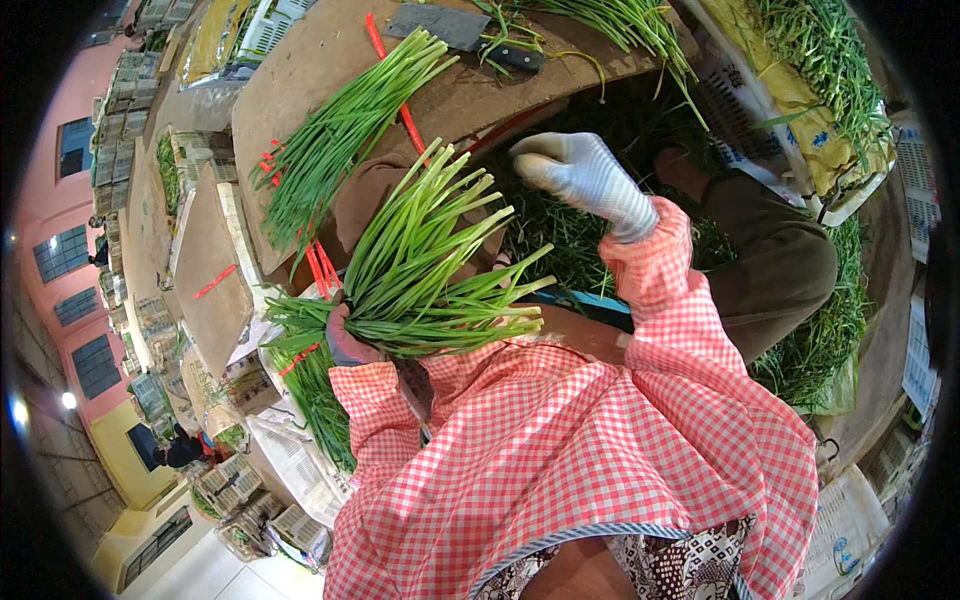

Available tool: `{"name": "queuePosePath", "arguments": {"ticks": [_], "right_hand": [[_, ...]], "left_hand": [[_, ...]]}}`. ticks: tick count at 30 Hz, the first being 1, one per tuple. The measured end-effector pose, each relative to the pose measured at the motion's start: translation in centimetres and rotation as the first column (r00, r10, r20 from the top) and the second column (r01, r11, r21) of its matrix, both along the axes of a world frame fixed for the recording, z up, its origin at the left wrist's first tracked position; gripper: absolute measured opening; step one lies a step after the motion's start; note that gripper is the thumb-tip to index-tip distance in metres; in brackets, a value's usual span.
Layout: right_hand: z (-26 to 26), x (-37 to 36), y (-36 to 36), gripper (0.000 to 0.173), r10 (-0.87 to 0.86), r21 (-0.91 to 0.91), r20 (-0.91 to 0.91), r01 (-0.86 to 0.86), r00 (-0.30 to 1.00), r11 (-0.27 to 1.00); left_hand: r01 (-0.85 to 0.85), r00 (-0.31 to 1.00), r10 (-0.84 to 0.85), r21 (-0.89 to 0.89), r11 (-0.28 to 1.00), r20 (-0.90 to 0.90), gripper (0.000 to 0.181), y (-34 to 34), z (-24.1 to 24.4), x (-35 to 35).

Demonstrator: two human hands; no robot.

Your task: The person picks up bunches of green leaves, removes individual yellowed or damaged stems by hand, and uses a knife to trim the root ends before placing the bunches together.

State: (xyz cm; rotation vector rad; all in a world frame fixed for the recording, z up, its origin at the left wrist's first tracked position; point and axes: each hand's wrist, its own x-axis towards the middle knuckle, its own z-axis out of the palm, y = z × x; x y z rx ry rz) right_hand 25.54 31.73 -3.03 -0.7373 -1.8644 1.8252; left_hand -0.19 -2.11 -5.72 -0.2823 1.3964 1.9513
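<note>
My gloved left hand (347, 334) grips a fanned bunch of green leafy stalks (427, 262), likely garlic chives, with pale cut ends pointing up and right. To the right, apart from the bunch, my right hand (551, 161) is raised in a pale knitted glove, fingers bent; whether it pinches anything is unclear. Another bunch (345, 127) lies on the brown board (300, 82), beside a long red strip (405, 112). A cleaver (442, 28) with a black handle lies at the board's far side, near more stalks (615, 22). Red ties (321, 266) hang by my left hand.
Below my left hand is a bunch with a red tie (300, 358). Loose green trimmings (555, 232) cover the ground between my legs. At right stands a yellow-lined crate (795, 97) heaped with greens. Stacked crates (124, 127) and another board (214, 277) are at left.
</note>
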Motion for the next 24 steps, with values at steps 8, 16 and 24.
{"name": "queuePosePath", "arguments": {"ticks": [8,16,24], "right_hand": [[-1.1,-3.8,-4.5,0.020,0.031,-0.437,-0.137,-0.088,0.990,0.895],[-1.7,0.5,-2.9,0.021,-0.068,-0.341,0.130,0.109,0.989,0.934],[-1.2,0.4,-1.2,0.035,-0.058,0.007,0.064,0.058,0.996,0.998]], "left_hand": [[-0.091,0.996,0.091,-0.003,0.996,-0.023,0.034,1.4,0.6,1.6],[-0.210,0.972,0.219,0.100,0.973,-0.089,0.032,3.5,1.0,2.6],[-0.251,0.830,0.217,0.002,0.968,-0.514,0.033,2.2,-2.9,2.1]]}}
